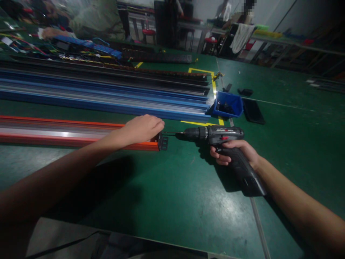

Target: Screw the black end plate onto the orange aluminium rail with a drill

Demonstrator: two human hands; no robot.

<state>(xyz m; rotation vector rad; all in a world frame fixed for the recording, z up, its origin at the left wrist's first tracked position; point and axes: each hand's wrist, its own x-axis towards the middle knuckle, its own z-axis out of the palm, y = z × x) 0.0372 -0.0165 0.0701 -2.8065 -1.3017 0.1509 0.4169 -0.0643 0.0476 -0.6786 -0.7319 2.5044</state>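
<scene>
My right hand point(239, 153) is wrapped round the grip of a black cordless drill point(225, 135) with a red switch. Its long thin bit point(171, 133) points left and reaches the end of an orange metal channel point(142, 146). A black slotted end bracket point(164, 142) sits on that end of the channel. My left hand point(144, 128) is closed over the channel's end beside the bracket, its fingers curled down over the far side. The fingertips are hidden, and the bit's exact contact point is too small to tell.
Blue metal channels point(161, 109) and dark strips point(161, 77) lie beyond the orange one. A blue bin point(237, 106) with dark parts stands at their right end, beside a black tray point(253, 110). Cables point(32, 46) clutter the far left, where another person's sleeve point(97, 21) shows.
</scene>
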